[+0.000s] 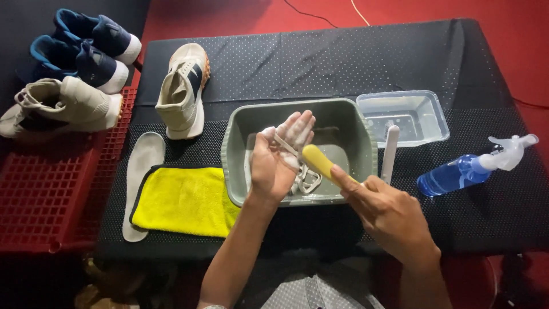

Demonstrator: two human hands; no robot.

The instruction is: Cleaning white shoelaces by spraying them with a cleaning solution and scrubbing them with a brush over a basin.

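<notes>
My left hand is held palm up over a grey-green plastic basin, with a wet white shoelace lying across the palm and hanging down into the basin. My right hand grips a yellow-handled brush, index finger stretched along the handle, and its head presses against the lace on my left palm. The palm looks soapy.
A beige sneaker stands left of the basin. A white insole and a yellow cloth lie at the front left. To the right are a clear plastic tub, a white stick-like tool and a blue spray bottle. More shoes rest on a red crate.
</notes>
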